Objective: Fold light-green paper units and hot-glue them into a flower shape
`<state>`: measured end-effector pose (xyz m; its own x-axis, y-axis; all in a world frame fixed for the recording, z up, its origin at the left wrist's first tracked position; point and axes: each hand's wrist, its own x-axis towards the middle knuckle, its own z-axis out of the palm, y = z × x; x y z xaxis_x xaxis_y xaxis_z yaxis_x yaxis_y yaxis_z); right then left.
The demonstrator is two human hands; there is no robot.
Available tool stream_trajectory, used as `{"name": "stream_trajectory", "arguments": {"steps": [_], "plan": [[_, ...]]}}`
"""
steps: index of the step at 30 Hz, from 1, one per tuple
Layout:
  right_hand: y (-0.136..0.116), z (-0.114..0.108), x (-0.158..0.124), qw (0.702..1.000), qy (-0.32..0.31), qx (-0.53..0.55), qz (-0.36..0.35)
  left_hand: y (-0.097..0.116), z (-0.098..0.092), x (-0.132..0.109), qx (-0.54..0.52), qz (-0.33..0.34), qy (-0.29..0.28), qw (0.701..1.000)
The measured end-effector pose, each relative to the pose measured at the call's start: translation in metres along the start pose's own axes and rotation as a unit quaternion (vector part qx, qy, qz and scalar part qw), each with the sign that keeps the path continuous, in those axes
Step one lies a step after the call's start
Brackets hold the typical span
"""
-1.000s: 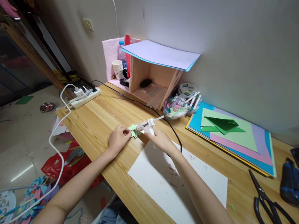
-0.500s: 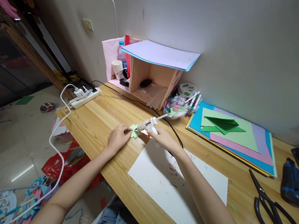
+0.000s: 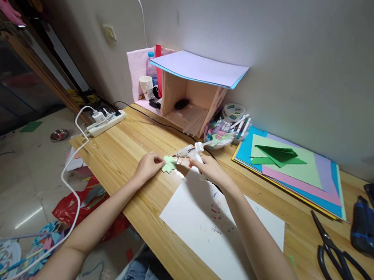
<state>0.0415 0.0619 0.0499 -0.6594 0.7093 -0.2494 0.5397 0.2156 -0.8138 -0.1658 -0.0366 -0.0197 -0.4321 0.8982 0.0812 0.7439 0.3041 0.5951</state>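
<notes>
My left hand pinches the left edge of a light green paper flower just above the wooden table. In my right hand is a white hot glue gun, its fingers wrapped round the handle. A glue stick pokes out of the gun's rear. The nozzle points left and sits near the flower's upper right side; whether it touches the paper I cannot tell. Below my right forearm lies a white sheet of paper with coloured marks.
Black scissors and a blue-black tool lie at right. Coloured paper is stacked behind. A box, a bowl of scraps and markers stand by the wall. A power strip sits at the left edge, its white cable hanging down.
My right hand has drawn the glue gun slightly right and away from the flower, so more of the green paper shows. The left hand keeps its pinch almost in place.
</notes>
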Motion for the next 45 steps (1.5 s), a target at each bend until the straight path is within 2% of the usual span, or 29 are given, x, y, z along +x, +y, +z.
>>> {"name": "stream_trajectory", "arguments": {"steps": [5,11,15,19,21,25,27,31,35,40,42,45], "plan": [[0.001,-0.006,0.001,1.0,0.009,-0.01,0.008,0.003,-0.001,-0.005,-0.029,0.003,0.019,0.999],[0.0,-0.009,-0.001,1.0,0.019,-0.002,0.001,0.013,-0.003,-0.017,0.042,0.018,0.043,0.998],[-0.002,-0.009,-0.002,1.0,0.017,0.0,0.016,0.014,-0.007,-0.019,0.068,0.023,0.034,0.997],[-0.001,-0.009,-0.002,1.0,0.018,-0.003,0.003,0.013,-0.009,-0.021,0.071,0.021,0.016,0.997],[0.0,-0.009,-0.002,1.0,0.019,-0.006,-0.002,0.012,-0.01,-0.02,0.08,0.017,0.038,0.996],[0.002,-0.008,-0.001,1.0,0.018,-0.01,-0.004,0.006,-0.011,-0.015,0.137,-0.004,0.127,0.982],[0.003,-0.007,0.0,1.0,0.017,-0.01,-0.005,0.0,-0.012,-0.01,0.158,-0.033,0.136,0.977],[0.003,-0.006,0.0,1.0,0.017,-0.012,-0.007,-0.017,-0.015,0.0,0.094,-0.075,0.078,0.99],[0.0,-0.007,-0.001,1.0,0.02,-0.011,-0.008,-0.022,-0.018,0.005,-0.06,-0.08,0.052,0.994],[-0.002,-0.01,-0.003,1.0,0.023,0.008,-0.004,-0.01,-0.026,0.007,-0.27,-0.12,-0.002,0.955],[-0.002,-0.011,-0.003,0.999,0.034,0.016,-0.005,-0.004,-0.029,0.009,-0.312,-0.119,-0.032,0.942],[-0.002,-0.014,-0.004,0.999,0.037,0.023,0.003,0.004,-0.029,0.015,-0.331,-0.099,-0.116,0.931]]}}
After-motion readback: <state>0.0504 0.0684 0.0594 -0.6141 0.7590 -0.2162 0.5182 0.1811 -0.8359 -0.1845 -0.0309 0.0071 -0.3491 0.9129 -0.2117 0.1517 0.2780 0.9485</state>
